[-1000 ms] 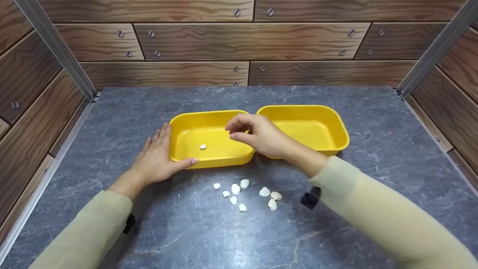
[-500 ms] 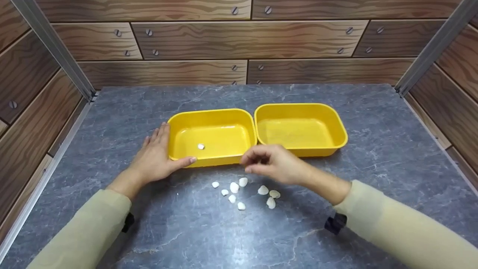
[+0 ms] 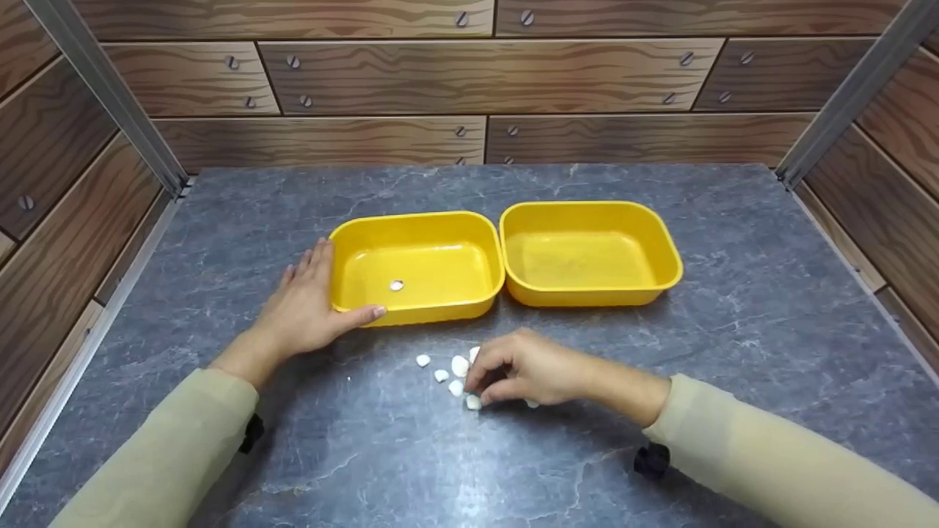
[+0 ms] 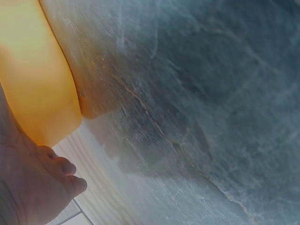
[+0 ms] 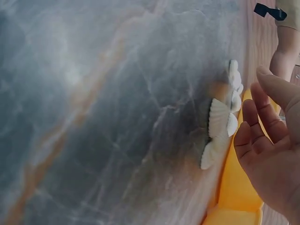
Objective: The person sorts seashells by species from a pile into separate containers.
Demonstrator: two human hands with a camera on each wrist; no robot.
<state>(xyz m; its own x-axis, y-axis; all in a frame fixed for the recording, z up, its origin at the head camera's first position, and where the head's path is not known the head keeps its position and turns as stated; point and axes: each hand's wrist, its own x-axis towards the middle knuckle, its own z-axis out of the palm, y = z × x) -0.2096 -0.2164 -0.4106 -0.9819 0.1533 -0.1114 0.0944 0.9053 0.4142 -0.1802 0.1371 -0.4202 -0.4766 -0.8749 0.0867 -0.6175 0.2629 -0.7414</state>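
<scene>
My left hand [image 3: 301, 312] lies against the left yellow bin [image 3: 418, 308], fingers straight along its left wall and thumb at the front rim. In the left wrist view, the fingers [image 4: 61, 168] show beside the bin's wall [image 4: 42, 79]. One white seashell [image 3: 396, 285] lies inside this bin. My right hand [image 3: 532, 370] is low over the loose shells, its fingers bent. Its thumb tip is right at a small seashell [image 3: 473, 403]. In the right wrist view, thumb and fingers are apart, beside ribbed seashells [image 5: 218, 117]. The hand hides some of the shells.
A second yellow bin [image 3: 587, 297] stands right beside the first. Several white seashells [image 3: 459, 366] are scattered on the grey marbled tabletop [image 3: 352, 455] in front of the bins. Wood-patterned walls [image 3: 381, 77] enclose the back and sides.
My right hand has come from above the left bin down toward me, to the loose shells. My left hand keeps its place on the bin.
</scene>
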